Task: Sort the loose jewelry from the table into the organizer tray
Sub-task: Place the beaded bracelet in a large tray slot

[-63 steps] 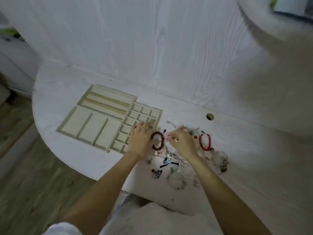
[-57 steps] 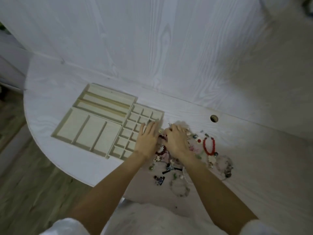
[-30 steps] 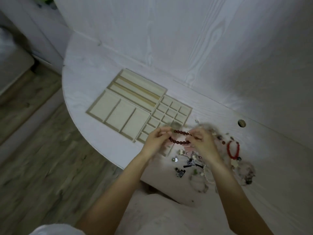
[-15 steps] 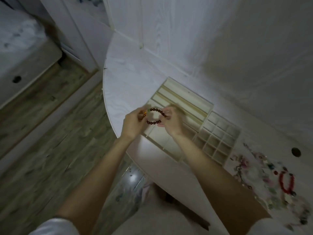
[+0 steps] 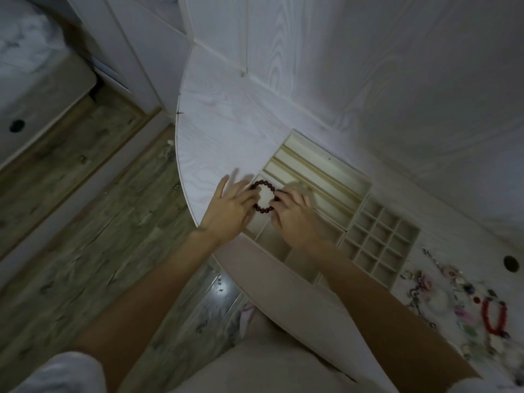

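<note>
A dark red beaded bracelet [image 5: 263, 196] lies as an open ring over the left large compartment of the beige organizer tray [image 5: 326, 163]. My right hand [image 5: 295, 217] pinches its right side with curled fingertips. My left hand [image 5: 230, 206] has its fingers spread and fairly straight, blurred, touching the bracelet's left side. The loose jewelry pile [image 5: 450, 299], with a bright red bracelet [image 5: 494, 319] in it, lies on the table at the far right.
The tray has long slots at the back, large compartments at the front and a grid of small cells [image 5: 380, 239] on its right. The white table's rounded edge [image 5: 181, 177] runs just left of my left hand. A cable hole [image 5: 511, 263] sits right.
Both hands carried the dark red bracelet from the pile leftward to the tray. It has come down over the left large compartment, and my left hand's fingers have spread open.
</note>
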`<state>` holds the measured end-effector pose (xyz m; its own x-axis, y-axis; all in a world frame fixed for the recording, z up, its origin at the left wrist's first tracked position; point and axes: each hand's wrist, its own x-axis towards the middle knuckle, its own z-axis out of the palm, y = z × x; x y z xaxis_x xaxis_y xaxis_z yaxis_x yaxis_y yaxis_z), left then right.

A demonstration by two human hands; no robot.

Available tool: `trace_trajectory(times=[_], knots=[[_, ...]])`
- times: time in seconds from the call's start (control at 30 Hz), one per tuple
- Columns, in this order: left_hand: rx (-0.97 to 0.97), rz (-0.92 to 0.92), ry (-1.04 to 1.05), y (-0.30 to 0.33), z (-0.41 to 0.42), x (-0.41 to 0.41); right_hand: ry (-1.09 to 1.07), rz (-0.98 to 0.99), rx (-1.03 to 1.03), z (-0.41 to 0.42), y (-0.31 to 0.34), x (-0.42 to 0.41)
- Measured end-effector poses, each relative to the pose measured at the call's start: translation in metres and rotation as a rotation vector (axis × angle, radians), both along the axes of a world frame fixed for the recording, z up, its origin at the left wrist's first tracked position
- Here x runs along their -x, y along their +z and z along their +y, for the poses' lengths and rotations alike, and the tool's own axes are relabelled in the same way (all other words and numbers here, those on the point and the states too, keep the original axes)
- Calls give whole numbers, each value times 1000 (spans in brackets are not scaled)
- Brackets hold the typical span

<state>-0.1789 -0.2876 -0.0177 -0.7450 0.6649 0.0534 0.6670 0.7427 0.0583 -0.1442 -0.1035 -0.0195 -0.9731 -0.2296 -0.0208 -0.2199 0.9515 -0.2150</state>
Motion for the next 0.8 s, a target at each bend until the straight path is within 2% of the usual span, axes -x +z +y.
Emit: trace_trajectory(times=[0.13, 0.27, 0.4, 0.63, 0.8], knots=[[127, -3, -3, -7, -1, 1, 100, 41, -96, 5, 0, 1], [90, 16, 7, -9, -5, 2, 166, 57, -178, 8, 4, 9], [13, 44, 9, -11, 3, 3, 105, 53, -185, 9, 3, 9], [-121, 41, 36, -15, 4, -1, 73, 73, -59, 8, -5, 5], [-377, -143, 182, 18, 29, -19, 1, 20, 215, 23, 21, -7]])
